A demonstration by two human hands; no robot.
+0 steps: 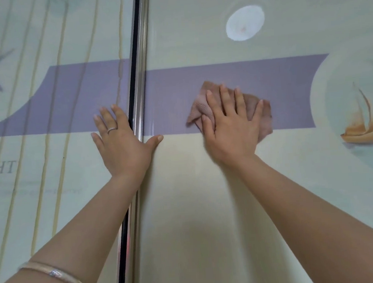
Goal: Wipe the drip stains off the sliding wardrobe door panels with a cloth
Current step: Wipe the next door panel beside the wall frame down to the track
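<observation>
1. Cloth [259, 116]: brownish-pink, crumpled, flat against rt door panel [229, 193] on its purple band.
2. Left door panel [51, 173]: yellowish drip stains [65, 147] running vertically, top to btm.

Both hands [124, 143] [231, 127] flat, seemingly pressing.

The pale green-cream left sliding door panel [51, 184] carries yellowish vertical drip streaks [65, 136], a lilac band, a grey-blue antler print and grey lettering. The cream right sliding door panel [196, 207] shows the same lilac band, a white oval disc [245, 23] and an orange-brown sailboat print [362, 126] within a pale blue-white circle. The crumpled cloth [261, 118] is dusty pinkish-brown with fine ribbing. A chrome frame strip [140, 78] with a black edge divides the panels.
</observation>
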